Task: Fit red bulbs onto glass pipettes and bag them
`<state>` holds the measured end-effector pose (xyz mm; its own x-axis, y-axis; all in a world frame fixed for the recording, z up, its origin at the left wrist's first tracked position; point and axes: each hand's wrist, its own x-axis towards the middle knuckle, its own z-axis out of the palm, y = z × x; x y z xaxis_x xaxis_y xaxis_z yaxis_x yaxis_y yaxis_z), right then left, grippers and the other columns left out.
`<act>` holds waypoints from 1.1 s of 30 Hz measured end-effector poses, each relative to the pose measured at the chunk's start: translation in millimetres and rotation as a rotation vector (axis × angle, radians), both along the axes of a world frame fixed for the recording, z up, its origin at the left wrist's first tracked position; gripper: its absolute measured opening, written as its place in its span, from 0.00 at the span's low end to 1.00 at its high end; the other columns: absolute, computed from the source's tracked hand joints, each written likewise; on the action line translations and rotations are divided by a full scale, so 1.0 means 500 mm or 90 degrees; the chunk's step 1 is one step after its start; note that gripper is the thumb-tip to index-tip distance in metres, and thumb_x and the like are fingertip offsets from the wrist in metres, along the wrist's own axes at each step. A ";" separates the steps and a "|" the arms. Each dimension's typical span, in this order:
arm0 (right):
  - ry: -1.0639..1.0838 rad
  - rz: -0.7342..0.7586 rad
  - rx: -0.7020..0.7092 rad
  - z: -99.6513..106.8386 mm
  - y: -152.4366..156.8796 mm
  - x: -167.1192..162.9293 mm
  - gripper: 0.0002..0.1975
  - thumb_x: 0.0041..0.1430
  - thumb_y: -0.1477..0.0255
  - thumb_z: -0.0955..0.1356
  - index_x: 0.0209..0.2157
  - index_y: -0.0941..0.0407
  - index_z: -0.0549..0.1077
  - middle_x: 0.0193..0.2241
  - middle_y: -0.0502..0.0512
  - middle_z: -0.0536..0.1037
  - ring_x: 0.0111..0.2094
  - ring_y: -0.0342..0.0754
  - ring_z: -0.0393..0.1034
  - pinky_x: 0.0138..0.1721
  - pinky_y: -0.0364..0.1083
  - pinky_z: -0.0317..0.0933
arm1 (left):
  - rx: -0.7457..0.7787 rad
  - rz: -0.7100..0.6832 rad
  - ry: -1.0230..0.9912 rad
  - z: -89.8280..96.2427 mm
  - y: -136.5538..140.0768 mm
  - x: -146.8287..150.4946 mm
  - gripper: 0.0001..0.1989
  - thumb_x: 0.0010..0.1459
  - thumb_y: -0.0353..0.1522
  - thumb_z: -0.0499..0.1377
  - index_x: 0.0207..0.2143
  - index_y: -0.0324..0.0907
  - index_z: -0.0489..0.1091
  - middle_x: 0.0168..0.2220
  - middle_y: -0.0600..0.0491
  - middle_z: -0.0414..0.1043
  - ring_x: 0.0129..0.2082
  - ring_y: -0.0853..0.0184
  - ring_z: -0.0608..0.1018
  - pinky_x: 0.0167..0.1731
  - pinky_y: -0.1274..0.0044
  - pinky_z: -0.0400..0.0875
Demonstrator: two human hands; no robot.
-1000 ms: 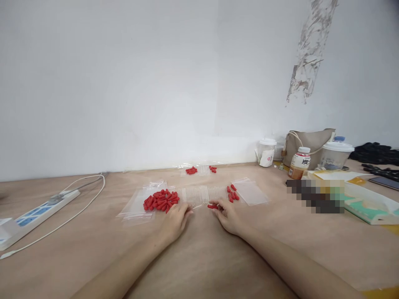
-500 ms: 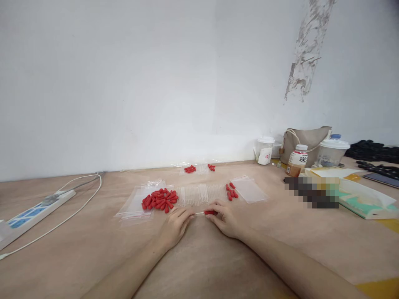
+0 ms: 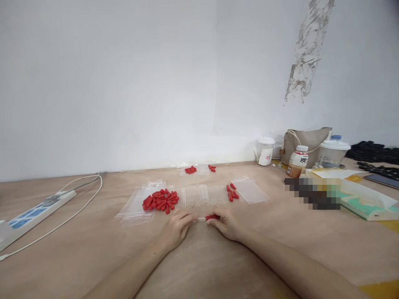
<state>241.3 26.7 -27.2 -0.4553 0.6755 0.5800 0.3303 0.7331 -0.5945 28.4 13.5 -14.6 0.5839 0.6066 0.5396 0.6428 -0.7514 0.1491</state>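
My left hand (image 3: 180, 228) pinches one end of a thin clear dropper tube (image 3: 201, 219) low over the table. In my right hand (image 3: 227, 224), closed fingers grip a red rubber bulb (image 3: 212, 217), which meets the tube's right end. Beyond both hands lies a row of clear dropper tubes (image 3: 199, 195). A heap of red bulbs (image 3: 160, 200) rests left of that row, partly on clear plastic bags (image 3: 132, 203). Several more red bulbs (image 3: 232, 192) lie to its right, beside another stack of bags (image 3: 250, 190).
Near the wall sits a clear bag with red-bulbed droppers (image 3: 190, 170). A power strip (image 3: 37, 214) and white cable (image 3: 84, 203) occupy the left. On the right stand a lidded cup (image 3: 266, 151), a bottle (image 3: 297, 162), a grey bag (image 3: 305, 145) and a green-white box (image 3: 368, 201).
Both hands have come slightly nearer to me, with the tube and bulb between them. The right fingers have closed in more around the bulb.
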 end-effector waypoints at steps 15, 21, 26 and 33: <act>-0.045 -0.018 0.034 -0.008 -0.003 0.004 0.07 0.52 0.68 0.64 0.29 0.56 0.71 0.25 0.51 0.73 0.27 0.41 0.65 0.29 0.40 0.59 | 0.044 -0.029 -0.009 -0.009 -0.012 0.013 0.13 0.58 0.26 0.45 0.40 0.40 0.67 0.30 0.49 0.71 0.30 0.66 0.72 0.30 0.76 0.65; -0.069 0.001 0.016 0.002 -0.008 0.000 0.07 0.53 0.69 0.63 0.30 0.56 0.70 0.26 0.51 0.73 0.28 0.41 0.66 0.31 0.40 0.58 | 0.020 -0.020 -0.004 -0.011 -0.013 0.015 0.11 0.58 0.27 0.47 0.38 0.40 0.67 0.28 0.51 0.70 0.28 0.67 0.71 0.30 0.77 0.65; -0.079 0.003 0.023 -0.001 -0.007 -0.004 0.06 0.53 0.70 0.63 0.29 0.57 0.70 0.25 0.50 0.73 0.27 0.41 0.65 0.30 0.40 0.57 | 0.012 -0.014 -0.003 -0.014 -0.010 0.017 0.11 0.58 0.27 0.46 0.37 0.41 0.67 0.28 0.51 0.70 0.29 0.67 0.71 0.30 0.77 0.65; -0.062 0.003 0.004 -0.001 -0.004 -0.008 0.07 0.52 0.69 0.64 0.27 0.56 0.71 0.24 0.50 0.72 0.26 0.41 0.64 0.30 0.41 0.57 | 0.002 -0.011 -0.013 -0.013 -0.009 0.018 0.11 0.58 0.27 0.47 0.37 0.40 0.68 0.27 0.51 0.70 0.29 0.67 0.72 0.30 0.77 0.65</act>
<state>237.2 24.9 -27.4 -0.5132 0.6698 0.5366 0.3830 0.7383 -0.5552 37.6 8.9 -21.0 0.5831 0.5947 0.5535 0.6265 -0.7629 0.1596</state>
